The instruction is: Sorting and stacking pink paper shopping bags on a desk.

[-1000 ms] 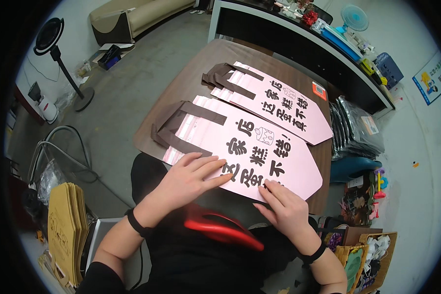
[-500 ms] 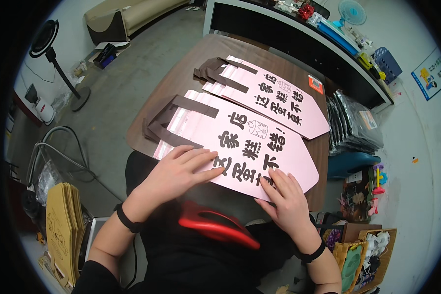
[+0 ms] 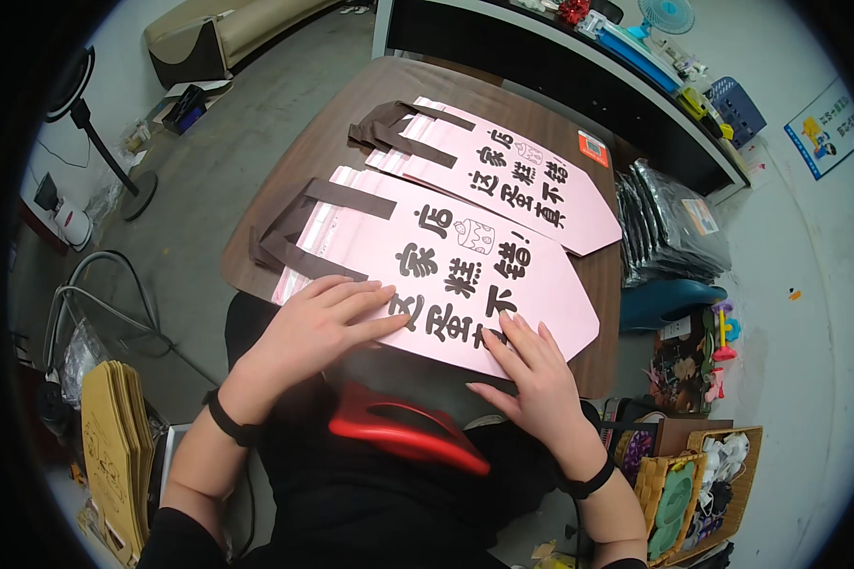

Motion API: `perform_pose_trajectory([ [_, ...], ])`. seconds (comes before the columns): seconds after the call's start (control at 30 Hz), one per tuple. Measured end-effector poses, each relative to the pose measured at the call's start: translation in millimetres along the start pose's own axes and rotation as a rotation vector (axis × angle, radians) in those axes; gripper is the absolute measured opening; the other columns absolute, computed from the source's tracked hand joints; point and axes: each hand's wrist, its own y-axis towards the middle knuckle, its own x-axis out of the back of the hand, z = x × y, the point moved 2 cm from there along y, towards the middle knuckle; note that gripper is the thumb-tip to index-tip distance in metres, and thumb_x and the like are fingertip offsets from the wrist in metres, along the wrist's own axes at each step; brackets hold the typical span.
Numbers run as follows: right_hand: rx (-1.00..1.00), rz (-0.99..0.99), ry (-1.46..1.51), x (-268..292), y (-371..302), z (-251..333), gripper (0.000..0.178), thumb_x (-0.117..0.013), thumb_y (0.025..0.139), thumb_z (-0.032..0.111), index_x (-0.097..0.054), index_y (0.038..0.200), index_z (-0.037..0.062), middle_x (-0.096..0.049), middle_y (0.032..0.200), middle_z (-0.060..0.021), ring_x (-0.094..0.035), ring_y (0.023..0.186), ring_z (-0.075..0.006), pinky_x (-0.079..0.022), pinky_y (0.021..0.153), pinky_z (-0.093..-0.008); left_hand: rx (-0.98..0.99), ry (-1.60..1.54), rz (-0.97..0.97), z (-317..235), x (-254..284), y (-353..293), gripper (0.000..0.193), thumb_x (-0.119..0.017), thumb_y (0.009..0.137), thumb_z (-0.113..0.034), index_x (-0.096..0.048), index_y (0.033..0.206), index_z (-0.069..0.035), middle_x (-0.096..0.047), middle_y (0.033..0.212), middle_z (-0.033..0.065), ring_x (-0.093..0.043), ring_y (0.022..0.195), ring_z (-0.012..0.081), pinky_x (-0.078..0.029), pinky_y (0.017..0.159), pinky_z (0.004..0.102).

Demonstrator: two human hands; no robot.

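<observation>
Two stacks of flattened pink paper bags with black lettering and a cake drawing lie on a brown table point(image 3: 399, 81). My left hand point(image 3: 327, 327) rests on the front edge of the near stack point(image 3: 555, 299), close to its dark brown strap handles point(image 3: 351, 197). Its fingers are stretched out over the printing. Farther right along the same edge, my right hand point(image 3: 539, 387) lies with fingers extended on the near stack and its thumb apart at the edge. Behind it is the far stack point(image 3: 586, 223), its own brown handles point(image 3: 389, 128) folded to the left. Neither hand touches the far stack.
A red curved object with a dark opening point(image 3: 389, 438) is at my lap. Plastic-wrapped dark packs point(image 3: 669, 228) stand right of the table. Tan paper bags point(image 3: 114, 446) stand at lower left, wicker baskets point(image 3: 669, 484) at lower right. A dark counter point(image 3: 541, 66) runs behind.
The whole view has shifted slightly, so the table and bags appear a little farther left. Both hands stay on the near stack in about the same places.
</observation>
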Motion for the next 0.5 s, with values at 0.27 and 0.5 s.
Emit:
perform_pose_trajectory([
  [0.27, -0.011, -0.034, 0.011, 1, 5, -2, 0.078, -0.100, 0.091, 0.047, -0.076, 0.155, 0.0109, -0.072, 0.161, -0.0187, -0.071, 0.149, -0.0391, -0.056, 0.125, -0.0635, -0.005, -0.055, 0.027, 6, 1, 2, 0.050, -0.079, 0.102, -0.027, -0.079, 0.152, -0.029, -0.077, 0.154, 0.0039, -0.074, 0.137, 0.0228, -0.055, 0.121, 0.0449],
  [0.5, 0.031, -0.022, -0.012, 23, 19, 4, 0.077, -0.100, 0.091, 0.047, -0.077, 0.154, 0.0101, -0.077, 0.149, -0.0183, -0.075, 0.139, -0.0375, -0.059, 0.121, -0.0591, -0.018, -0.108, 0.000, 7, 0, 5, 0.048, -0.088, 0.100, -0.037, -0.081, 0.147, -0.028, -0.077, 0.150, 0.0043, -0.074, 0.133, 0.0243, -0.054, 0.120, 0.0448],
])
